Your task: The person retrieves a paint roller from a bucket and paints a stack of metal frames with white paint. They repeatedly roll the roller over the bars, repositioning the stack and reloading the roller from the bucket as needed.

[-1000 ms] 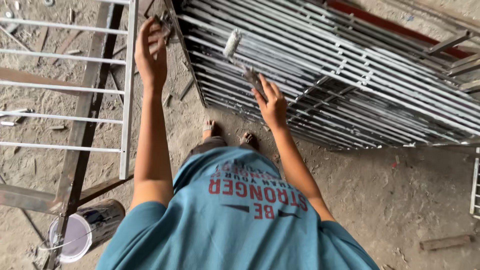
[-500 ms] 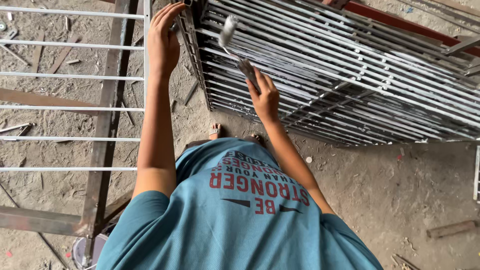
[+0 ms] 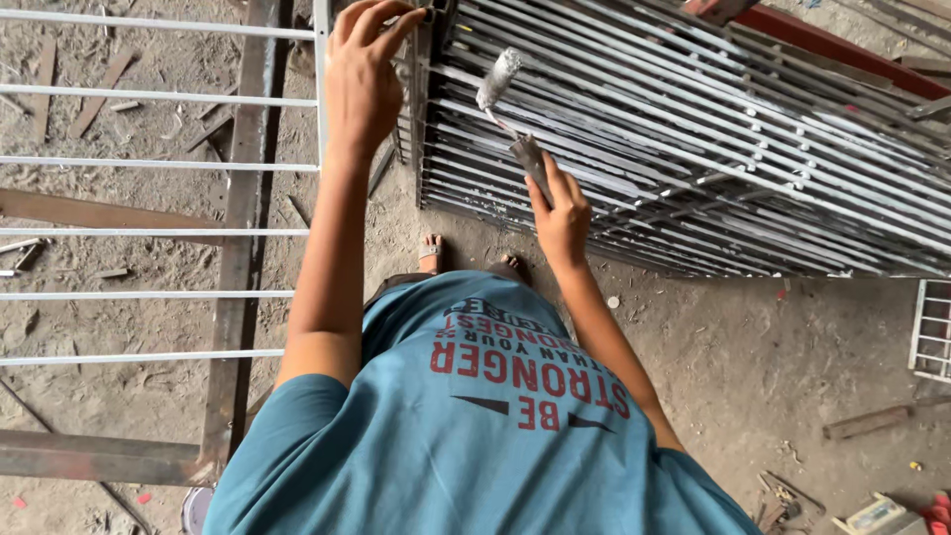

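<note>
Right hand [image 3: 561,213] grips the paint roller [image 3: 498,78] against stacked grilles [image 3: 713,139]; left hand [image 3: 362,84] clasps their corner.

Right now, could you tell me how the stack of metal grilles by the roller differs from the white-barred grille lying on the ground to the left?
The stack of grilles is grey, many layers deep, with closely spaced bars; the white-barred grille is a single layer with wide gaps. The right hand holds a paint roller against the stack, and the left hand grips its corner; neither touches the white one. Both are metal frames with parallel bars.

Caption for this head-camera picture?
Right hand holds a small paint roller at stacked metal grilles; left hand grips their edge.
</note>
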